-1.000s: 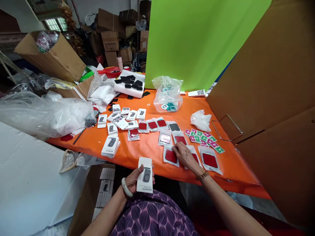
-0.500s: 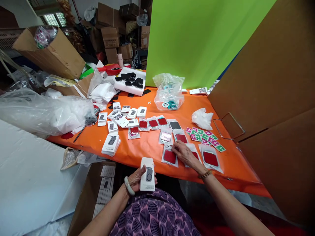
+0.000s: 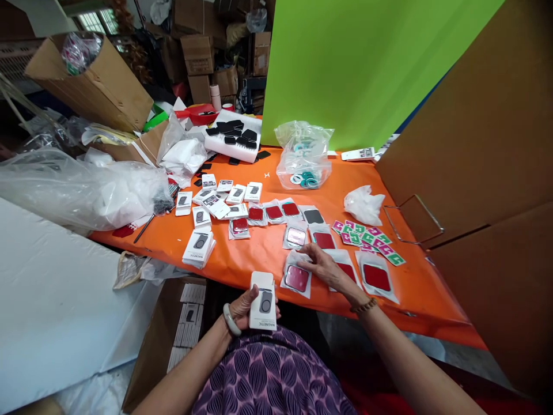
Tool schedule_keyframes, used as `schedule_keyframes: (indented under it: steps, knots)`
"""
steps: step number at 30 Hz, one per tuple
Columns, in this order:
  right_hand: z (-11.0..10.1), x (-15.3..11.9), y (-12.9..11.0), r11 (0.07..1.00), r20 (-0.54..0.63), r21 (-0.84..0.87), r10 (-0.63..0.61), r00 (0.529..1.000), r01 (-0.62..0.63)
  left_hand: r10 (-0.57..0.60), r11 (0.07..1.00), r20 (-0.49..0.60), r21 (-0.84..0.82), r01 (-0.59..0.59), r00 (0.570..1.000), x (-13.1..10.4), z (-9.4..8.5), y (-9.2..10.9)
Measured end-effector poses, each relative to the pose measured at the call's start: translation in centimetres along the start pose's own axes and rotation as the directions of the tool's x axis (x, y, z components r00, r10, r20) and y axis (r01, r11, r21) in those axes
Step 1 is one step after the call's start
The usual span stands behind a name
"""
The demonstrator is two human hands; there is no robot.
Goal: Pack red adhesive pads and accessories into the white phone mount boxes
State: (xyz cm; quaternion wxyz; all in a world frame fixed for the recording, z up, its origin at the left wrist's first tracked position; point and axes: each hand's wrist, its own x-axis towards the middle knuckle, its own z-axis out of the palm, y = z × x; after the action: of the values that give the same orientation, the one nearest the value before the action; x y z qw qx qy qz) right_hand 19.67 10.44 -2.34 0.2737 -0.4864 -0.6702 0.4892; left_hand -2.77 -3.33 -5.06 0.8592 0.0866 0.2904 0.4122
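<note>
White box (image 3: 263, 311) rests in the left hand (image 3: 242, 308)

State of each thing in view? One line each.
White box: held, printed face showing; top flap unclear
Left hand: closed on white box
Red-pad packet: touched, possibly tilted
Right hand: fingertips at red-pad packet, grip unclear
Lower carton: open, filled
Upper-left carton: open, tilted
Pink-and-green cards: spread, overlapping
Pink bottle: upright
</note>
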Motion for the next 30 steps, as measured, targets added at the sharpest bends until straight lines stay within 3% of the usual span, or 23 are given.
schedule_keyframes:
  steps: [3, 5, 10, 14, 18, 26, 28, 30]
  knots:
    - [-0.4, 0.2, -0.3, 0.986, 0.081, 0.145, 0.071, 0.994, -0.082, 0.011, 1.0, 0.052, 0.016, -0.012, 0.999, -0.1, 0.2, 0.1]
    - [-0.5, 0.3, -1.3, 0.961, 0.054, 0.256, 0.094, 0.994, -0.105, 0.019, 0.999, 0.086, 0.026, -0.022, 0.996, -0.2, 0.3, 0.1]
    - [1.1, -0.3, -5.7, 0.91, -0.138, 0.406, -0.026, 0.99, 0.081, 0.024, 0.998, 0.206, 0.044, -0.034, 0.978, -0.1, 0.5, -0.1]
    - [3.9, -1.3, -7.6, 0.901, -0.133, 0.397, -0.129, 0.983, 0.171, 0.019, 0.997, 0.235, 0.067, -0.036, 0.972, -0.1, 0.5, -0.5]
    - [5.3, -2.1, -6.8, 0.943, 0.015, 0.305, -0.145, 0.989, 0.134, 0.0, 0.994, 0.234, 0.111, -0.027, 0.972, -0.6, 0.3, -0.8]
    - [4.3, -2.0, -6.7, 0.981, 0.327, 0.196, -0.062, 0.943, -0.003, -0.065, 0.991, 0.309, 0.128, 0.026, 0.949, -0.5, -0.2, -1.5]
    - [4.7, -2.3, -7.2, 0.99, 0.398, 0.135, -0.094, 0.913, 0.043, -0.09, 0.987, 0.314, 0.154, 0.042, 0.945, -0.4, 0.0, -1.5]
    - [5.5, -2.9, -7.4, 0.99, 0.397, 0.06, -0.142, 0.907, 0.128, -0.092, 0.986, 0.295, 0.159, 0.046, 0.951, -0.4, 0.2, -1.4]
